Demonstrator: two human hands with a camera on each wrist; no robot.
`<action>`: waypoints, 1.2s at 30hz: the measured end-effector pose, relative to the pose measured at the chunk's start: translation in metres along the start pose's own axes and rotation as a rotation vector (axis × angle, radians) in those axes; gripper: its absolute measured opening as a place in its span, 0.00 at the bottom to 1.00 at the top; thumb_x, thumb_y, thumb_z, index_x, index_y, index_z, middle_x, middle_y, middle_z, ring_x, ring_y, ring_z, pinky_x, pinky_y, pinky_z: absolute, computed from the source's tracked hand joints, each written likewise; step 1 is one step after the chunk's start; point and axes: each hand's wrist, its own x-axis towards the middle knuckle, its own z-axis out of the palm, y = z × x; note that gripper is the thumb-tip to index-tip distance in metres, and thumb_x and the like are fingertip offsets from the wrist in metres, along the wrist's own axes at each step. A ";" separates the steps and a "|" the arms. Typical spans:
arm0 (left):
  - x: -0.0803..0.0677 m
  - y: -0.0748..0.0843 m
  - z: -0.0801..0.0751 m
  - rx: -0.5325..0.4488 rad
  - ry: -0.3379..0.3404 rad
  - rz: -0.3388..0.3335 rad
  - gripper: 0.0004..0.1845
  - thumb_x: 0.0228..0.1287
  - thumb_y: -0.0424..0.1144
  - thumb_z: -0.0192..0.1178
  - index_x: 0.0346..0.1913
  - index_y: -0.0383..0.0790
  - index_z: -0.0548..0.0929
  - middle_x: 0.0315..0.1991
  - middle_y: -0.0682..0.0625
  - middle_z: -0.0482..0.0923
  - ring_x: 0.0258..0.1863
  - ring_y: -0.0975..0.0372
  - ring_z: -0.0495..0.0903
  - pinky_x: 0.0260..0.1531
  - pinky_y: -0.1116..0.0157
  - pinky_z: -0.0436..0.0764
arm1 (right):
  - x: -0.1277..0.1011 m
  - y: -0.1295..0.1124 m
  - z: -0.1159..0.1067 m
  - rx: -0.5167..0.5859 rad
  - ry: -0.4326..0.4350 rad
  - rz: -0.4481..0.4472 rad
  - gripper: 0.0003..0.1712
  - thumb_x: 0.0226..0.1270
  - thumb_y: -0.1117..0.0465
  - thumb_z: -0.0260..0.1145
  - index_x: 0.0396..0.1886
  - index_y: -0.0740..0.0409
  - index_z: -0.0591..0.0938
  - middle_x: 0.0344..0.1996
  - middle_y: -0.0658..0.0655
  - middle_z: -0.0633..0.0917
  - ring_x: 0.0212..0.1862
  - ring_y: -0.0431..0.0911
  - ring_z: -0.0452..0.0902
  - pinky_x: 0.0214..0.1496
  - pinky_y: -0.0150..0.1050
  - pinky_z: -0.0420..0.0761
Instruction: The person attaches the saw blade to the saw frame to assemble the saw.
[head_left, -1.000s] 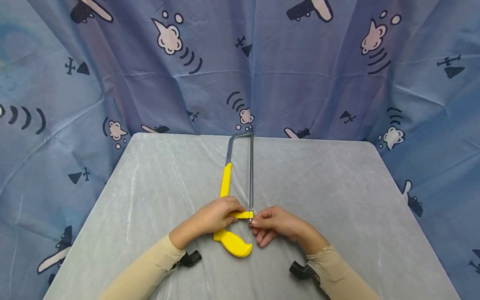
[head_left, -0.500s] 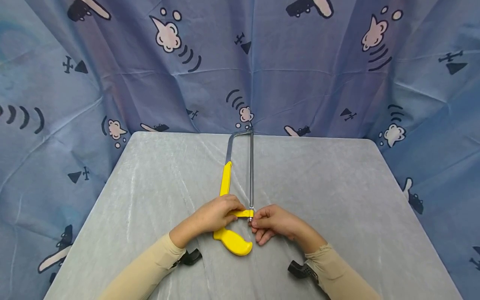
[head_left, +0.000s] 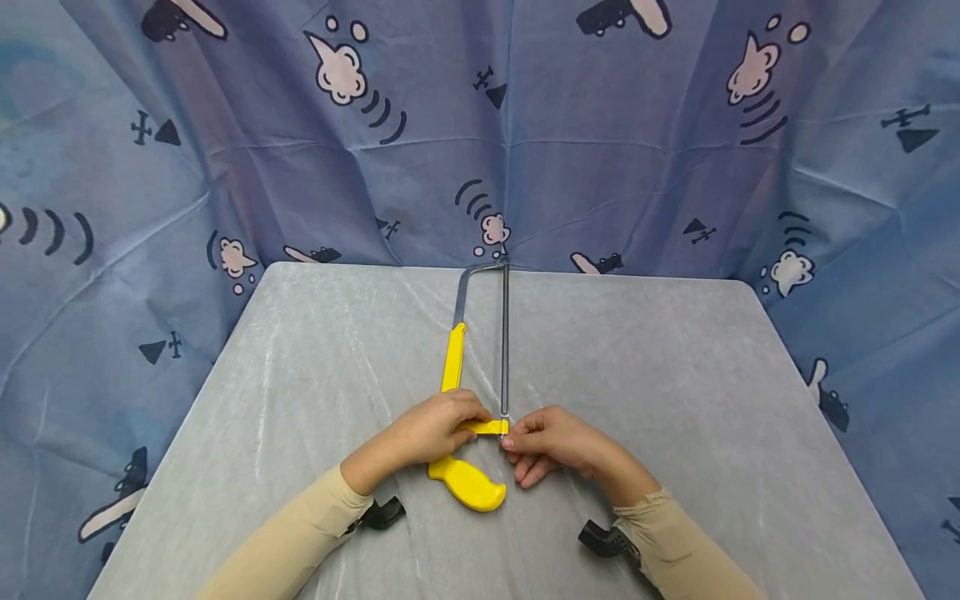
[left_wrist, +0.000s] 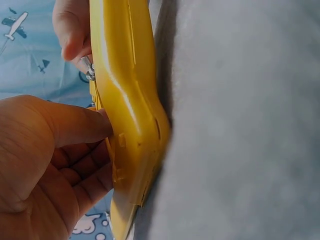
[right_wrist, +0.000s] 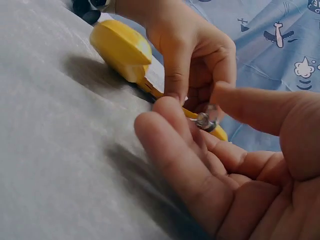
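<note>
A hacksaw [head_left: 468,485] with a yellow handle and grey metal bow lies on the table, its handle towards me. Its straight dark blade [head_left: 505,342] runs away from me on the right side. My left hand [head_left: 438,429] grips the yellow frame just above the handle, thumb and fingers on either side of it. At the near end of the blade, my right hand [head_left: 558,442] pinches the small metal wing nut [right_wrist: 205,121] with thumb and index finger; its other fingers are loosely curled below. In the left wrist view, the yellow handle [left_wrist: 125,100] hides part of the right hand.
The grey table [head_left: 660,375] spreads out around the saw. Behind it hangs a blue patterned curtain [head_left: 600,150], close to the far tip of the saw. Black wrist devices [head_left: 382,515] sit under both sleeves.
My right thumb and fingertips have shifted slightly at the wing nut, covering more of it in the head view. The left hand and the hacksaw keep their place.
</note>
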 end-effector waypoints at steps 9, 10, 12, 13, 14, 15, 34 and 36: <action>0.000 0.000 0.000 0.005 -0.005 -0.011 0.16 0.65 0.29 0.67 0.54 0.43 0.87 0.47 0.54 0.83 0.49 0.63 0.80 0.56 0.65 0.79 | 0.007 0.007 0.001 0.082 -0.041 -0.019 0.12 0.76 0.67 0.60 0.46 0.76 0.79 0.34 0.58 0.85 0.31 0.47 0.87 0.39 0.48 0.90; 0.000 0.000 0.000 0.005 -0.005 -0.010 0.16 0.65 0.29 0.67 0.54 0.43 0.87 0.47 0.54 0.83 0.49 0.63 0.80 0.55 0.65 0.79 | 0.007 0.007 0.001 0.082 -0.037 -0.020 0.11 0.75 0.67 0.60 0.46 0.76 0.79 0.33 0.59 0.85 0.31 0.48 0.87 0.39 0.48 0.89; 0.000 0.000 0.000 0.007 -0.003 -0.008 0.16 0.65 0.29 0.67 0.54 0.43 0.87 0.47 0.54 0.83 0.49 0.63 0.80 0.55 0.65 0.79 | 0.008 0.007 0.002 0.071 -0.025 -0.018 0.10 0.74 0.67 0.62 0.43 0.75 0.80 0.32 0.59 0.85 0.30 0.48 0.87 0.38 0.48 0.89; 0.000 0.000 0.000 0.008 -0.003 -0.009 0.16 0.65 0.29 0.67 0.54 0.43 0.87 0.47 0.54 0.83 0.49 0.63 0.80 0.55 0.65 0.79 | 0.008 0.007 0.002 0.063 -0.015 -0.014 0.10 0.74 0.66 0.63 0.41 0.74 0.80 0.30 0.59 0.85 0.29 0.47 0.87 0.37 0.48 0.89; 0.000 0.000 0.000 0.008 -0.004 -0.010 0.16 0.65 0.29 0.67 0.55 0.43 0.87 0.47 0.54 0.83 0.49 0.63 0.80 0.56 0.65 0.79 | 0.008 0.007 0.002 0.054 -0.005 -0.012 0.10 0.73 0.66 0.64 0.40 0.73 0.80 0.29 0.59 0.85 0.28 0.47 0.87 0.36 0.48 0.89; 0.000 0.000 0.000 0.008 -0.003 -0.010 0.16 0.65 0.29 0.67 0.55 0.43 0.87 0.47 0.54 0.83 0.49 0.63 0.80 0.56 0.65 0.79 | 0.008 0.007 0.001 0.049 0.005 -0.007 0.10 0.73 0.66 0.65 0.39 0.72 0.81 0.28 0.59 0.85 0.27 0.47 0.87 0.35 0.47 0.89; 0.001 0.000 -0.001 -0.002 -0.005 -0.008 0.16 0.65 0.29 0.67 0.54 0.42 0.87 0.48 0.53 0.83 0.50 0.63 0.80 0.56 0.64 0.79 | 0.009 0.008 -0.003 0.071 -0.020 -0.008 0.12 0.74 0.65 0.63 0.44 0.75 0.80 0.30 0.58 0.84 0.28 0.47 0.87 0.36 0.47 0.89; 0.001 0.000 0.000 -0.003 -0.007 -0.008 0.16 0.65 0.29 0.67 0.54 0.42 0.87 0.48 0.53 0.83 0.50 0.63 0.80 0.56 0.65 0.79 | 0.008 0.008 -0.003 0.045 -0.001 -0.007 0.13 0.73 0.64 0.65 0.42 0.74 0.81 0.28 0.58 0.84 0.27 0.47 0.87 0.35 0.47 0.89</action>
